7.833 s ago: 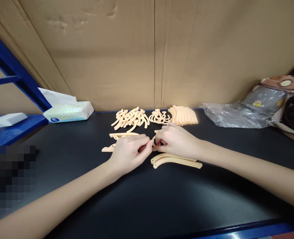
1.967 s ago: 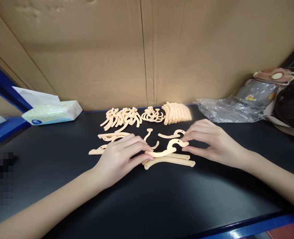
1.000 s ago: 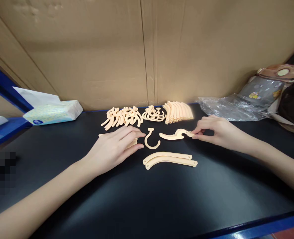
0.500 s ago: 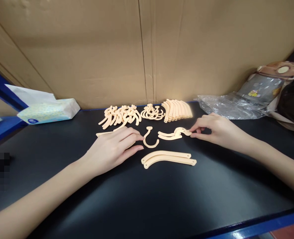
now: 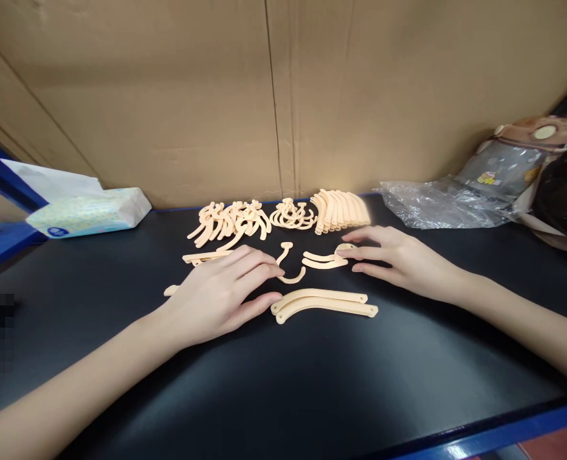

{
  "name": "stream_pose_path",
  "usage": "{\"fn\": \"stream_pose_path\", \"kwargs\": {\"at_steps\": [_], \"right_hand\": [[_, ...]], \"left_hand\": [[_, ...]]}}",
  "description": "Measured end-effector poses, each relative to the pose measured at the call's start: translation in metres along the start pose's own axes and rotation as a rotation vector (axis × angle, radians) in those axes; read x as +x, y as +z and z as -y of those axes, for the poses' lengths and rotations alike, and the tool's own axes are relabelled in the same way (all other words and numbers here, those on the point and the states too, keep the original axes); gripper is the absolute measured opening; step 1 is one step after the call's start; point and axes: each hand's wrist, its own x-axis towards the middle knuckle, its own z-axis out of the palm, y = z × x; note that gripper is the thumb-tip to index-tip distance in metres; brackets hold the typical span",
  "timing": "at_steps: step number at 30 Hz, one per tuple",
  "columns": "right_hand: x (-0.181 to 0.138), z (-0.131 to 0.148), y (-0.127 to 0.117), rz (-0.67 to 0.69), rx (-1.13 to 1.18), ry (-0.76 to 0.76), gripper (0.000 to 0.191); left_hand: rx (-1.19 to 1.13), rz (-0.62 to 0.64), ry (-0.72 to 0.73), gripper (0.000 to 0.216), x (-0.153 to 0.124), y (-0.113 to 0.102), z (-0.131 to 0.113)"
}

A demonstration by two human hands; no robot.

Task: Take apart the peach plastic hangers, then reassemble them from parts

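Observation:
My left hand (image 5: 233, 294) is palm down over the dark table, thumb and fingers apart. Its index fingertip overlaps a cream plastic hook (image 5: 295, 279), and its thumb tip reaches the left ends of two long curved arms (image 5: 326, 305) lying side by side. Partly hidden behind this hand are more cream pieces (image 5: 206, 256). To the right, my right hand (image 5: 398, 259) has its fingers spread at a pair of short curved pieces (image 5: 319, 259). The fingers cover their right end, so I cannot tell how firmly they touch.
Along the back of the table (image 5: 312, 396) lie piles of short curved pieces (image 5: 233, 220), hooks (image 5: 293, 215) and long arms (image 5: 341, 211). A tissue pack (image 5: 91, 214) is at left. At right are a clear plastic bag (image 5: 436, 204) and a bottle (image 5: 504, 163). Cardboard (image 5: 192, 96) stands behind.
My right hand has moved left, and its pinch at the right end of the short pieces has opened into spread fingers. My left thumb has come down slightly toward the long arms.

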Motion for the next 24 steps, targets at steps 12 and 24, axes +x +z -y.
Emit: {"fn": "stream_pose_path", "kwargs": {"at_steps": [12, 24], "right_hand": [[0.0004, 0.0000, 0.0010, -0.003, 0.016, 0.051, 0.030], [0.0030, 0.0056, -0.0033, -0.047, 0.111, 0.080, 0.030]], "left_hand": [[-0.011, 0.012, -0.007, 0.025, -0.0009, 0.0006, 0.0015], [0.105, 0.020, 0.017, 0.025, 0.0010, 0.0027, 0.0035]]}}
